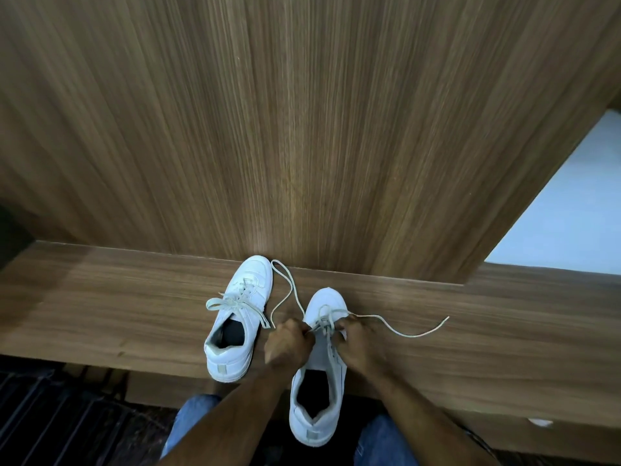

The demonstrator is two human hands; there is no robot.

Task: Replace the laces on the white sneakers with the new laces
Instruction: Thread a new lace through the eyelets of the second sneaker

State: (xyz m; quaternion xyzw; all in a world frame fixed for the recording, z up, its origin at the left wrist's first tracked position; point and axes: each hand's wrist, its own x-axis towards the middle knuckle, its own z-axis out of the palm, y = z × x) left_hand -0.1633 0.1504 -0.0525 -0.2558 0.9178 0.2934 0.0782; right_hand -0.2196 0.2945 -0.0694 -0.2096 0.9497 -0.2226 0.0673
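Two white sneakers stand on a wooden ledge (100, 314), toes pointing away from me. The left sneaker (240, 317) is laced, its bow tied and loops lying across the tongue. The right sneaker (321, 375) overhangs the ledge's front edge, its heel toward my knees. My left hand (287, 341) pinches the lace at the left eyelets. My right hand (358, 341) pinches it at the right eyelets. One free lace end (289, 290) loops up between the shoes; the other lace end (410, 332) trails right across the ledge.
A tall wood-grain panel (302, 129) rises right behind the ledge. A pale surface (578, 203) shows at the right past the panel. Dark slatted flooring (60, 418) lies lower left, and my jeans-clad knees (195, 418) are below the ledge.
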